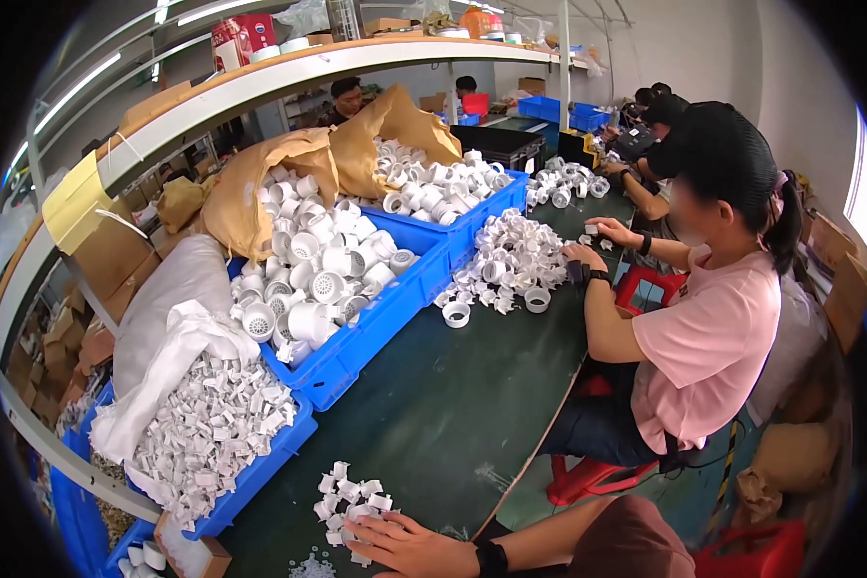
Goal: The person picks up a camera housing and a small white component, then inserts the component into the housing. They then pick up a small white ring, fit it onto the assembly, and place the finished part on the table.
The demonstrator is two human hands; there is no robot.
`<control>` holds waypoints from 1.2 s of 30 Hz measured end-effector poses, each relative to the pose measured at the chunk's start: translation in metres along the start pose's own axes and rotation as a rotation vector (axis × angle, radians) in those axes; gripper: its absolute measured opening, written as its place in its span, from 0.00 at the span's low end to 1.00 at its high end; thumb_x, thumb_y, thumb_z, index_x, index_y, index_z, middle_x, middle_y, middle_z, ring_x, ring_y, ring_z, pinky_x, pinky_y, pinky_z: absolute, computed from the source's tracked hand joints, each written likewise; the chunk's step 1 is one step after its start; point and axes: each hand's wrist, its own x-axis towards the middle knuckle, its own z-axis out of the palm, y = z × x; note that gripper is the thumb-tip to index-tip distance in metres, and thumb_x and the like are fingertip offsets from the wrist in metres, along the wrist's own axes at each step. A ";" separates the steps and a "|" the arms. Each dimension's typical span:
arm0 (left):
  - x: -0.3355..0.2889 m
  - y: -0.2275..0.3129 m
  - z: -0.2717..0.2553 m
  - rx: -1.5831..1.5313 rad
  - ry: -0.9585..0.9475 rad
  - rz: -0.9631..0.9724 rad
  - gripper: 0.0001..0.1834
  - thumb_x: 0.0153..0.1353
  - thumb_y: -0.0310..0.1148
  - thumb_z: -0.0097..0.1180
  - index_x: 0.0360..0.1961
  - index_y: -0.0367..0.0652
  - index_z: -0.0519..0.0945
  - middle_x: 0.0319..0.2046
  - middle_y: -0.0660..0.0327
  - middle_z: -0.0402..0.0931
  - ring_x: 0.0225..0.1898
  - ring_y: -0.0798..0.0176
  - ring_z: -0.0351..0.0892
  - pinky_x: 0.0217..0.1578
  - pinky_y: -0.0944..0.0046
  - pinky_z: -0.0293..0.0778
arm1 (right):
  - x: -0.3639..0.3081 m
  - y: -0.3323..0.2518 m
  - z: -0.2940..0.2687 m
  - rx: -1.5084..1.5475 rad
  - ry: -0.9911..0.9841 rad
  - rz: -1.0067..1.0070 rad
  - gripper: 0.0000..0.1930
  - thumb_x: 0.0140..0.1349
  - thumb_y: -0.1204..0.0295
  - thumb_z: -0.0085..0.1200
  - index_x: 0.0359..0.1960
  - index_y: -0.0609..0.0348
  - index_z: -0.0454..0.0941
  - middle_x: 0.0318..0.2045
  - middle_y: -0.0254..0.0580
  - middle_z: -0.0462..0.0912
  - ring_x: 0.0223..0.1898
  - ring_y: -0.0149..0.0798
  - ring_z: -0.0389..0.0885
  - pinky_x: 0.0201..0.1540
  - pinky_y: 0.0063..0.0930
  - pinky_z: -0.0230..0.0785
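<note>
My right hand (409, 547) reaches in at the lower edge, a black band (492, 557) on its wrist. Its fingers are spread and stretched out, palm down, over the near side of a small pile of white plastic fittings (342, 501) on the dark green table. The fingertips touch or lie just above the nearest pieces; the lower part of the hand is cut off by the frame. Beside the pile lies a little heap of small clear pieces (312, 566). My left hand is out of view.
To the left stand blue bins, one with small white clips (212, 424), another with white round drain-like cups (328, 279). A co-worker in a pink shirt (708, 356) sits at the right, hands at a heap of white parts (515, 255). A shelf (356, 60) crosses above.
</note>
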 end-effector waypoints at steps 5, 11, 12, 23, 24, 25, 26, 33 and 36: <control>0.004 0.008 -0.006 0.052 -0.012 0.007 0.07 0.64 0.30 0.58 0.32 0.38 0.83 0.34 0.48 0.81 0.37 0.40 0.79 0.41 0.46 0.75 | 0.005 0.001 -0.010 0.003 -0.072 -0.036 0.33 0.69 0.50 0.55 0.69 0.56 0.67 0.74 0.48 0.62 0.75 0.51 0.57 0.71 0.53 0.52; 0.000 -0.005 -0.001 0.112 -0.021 0.060 0.08 0.64 0.29 0.58 0.31 0.37 0.82 0.32 0.47 0.80 0.36 0.39 0.78 0.40 0.45 0.75 | 0.005 0.003 -0.018 0.027 -0.071 -0.034 0.33 0.70 0.50 0.53 0.70 0.58 0.66 0.74 0.49 0.62 0.74 0.53 0.58 0.71 0.53 0.52; -0.003 -0.013 0.001 0.125 -0.006 0.119 0.08 0.65 0.29 0.57 0.30 0.36 0.82 0.31 0.47 0.80 0.35 0.39 0.78 0.39 0.45 0.74 | 0.006 0.004 -0.019 0.040 -0.095 -0.031 0.33 0.70 0.50 0.53 0.70 0.58 0.65 0.73 0.49 0.62 0.74 0.53 0.58 0.71 0.53 0.52; -0.006 -0.017 0.003 0.164 -0.001 0.116 0.08 0.64 0.28 0.58 0.29 0.37 0.82 0.30 0.46 0.79 0.34 0.40 0.77 0.38 0.45 0.74 | 0.011 -0.002 -0.025 0.075 -0.090 0.001 0.32 0.70 0.51 0.55 0.69 0.56 0.66 0.71 0.49 0.65 0.73 0.53 0.60 0.71 0.52 0.53; -0.006 -0.020 0.003 0.180 -0.002 0.137 0.07 0.64 0.28 0.58 0.30 0.37 0.82 0.30 0.47 0.79 0.34 0.40 0.77 0.38 0.45 0.74 | 0.011 -0.002 -0.025 0.084 -0.086 0.008 0.32 0.69 0.52 0.55 0.69 0.55 0.67 0.70 0.49 0.66 0.73 0.53 0.60 0.71 0.52 0.53; -0.005 -0.016 0.003 0.177 0.001 0.135 0.07 0.64 0.28 0.58 0.30 0.37 0.82 0.30 0.47 0.79 0.34 0.40 0.77 0.38 0.45 0.74 | 0.010 -0.002 -0.024 0.080 -0.086 0.005 0.32 0.69 0.52 0.55 0.69 0.55 0.67 0.70 0.49 0.66 0.73 0.53 0.60 0.71 0.52 0.53; -0.001 -0.009 0.001 0.156 0.006 0.146 0.07 0.64 0.28 0.58 0.30 0.37 0.82 0.30 0.47 0.79 0.34 0.40 0.77 0.37 0.45 0.74 | 0.010 -0.002 -0.022 0.075 -0.083 0.032 0.32 0.69 0.51 0.56 0.69 0.55 0.66 0.71 0.48 0.65 0.73 0.53 0.60 0.72 0.52 0.52; 0.000 -0.008 0.000 0.102 -0.015 0.101 0.07 0.63 0.30 0.59 0.30 0.38 0.82 0.30 0.47 0.79 0.34 0.40 0.78 0.37 0.45 0.75 | 0.008 -0.005 -0.007 0.020 0.049 0.106 0.32 0.73 0.49 0.49 0.69 0.60 0.66 0.73 0.52 0.61 0.75 0.49 0.58 0.75 0.47 0.49; 0.002 0.013 -0.010 0.063 0.005 0.009 0.07 0.63 0.31 0.61 0.29 0.40 0.83 0.30 0.47 0.80 0.34 0.41 0.79 0.37 0.45 0.75 | 0.010 -0.005 -0.002 0.048 0.128 0.054 0.32 0.73 0.49 0.49 0.69 0.61 0.66 0.71 0.54 0.64 0.72 0.52 0.62 0.74 0.48 0.53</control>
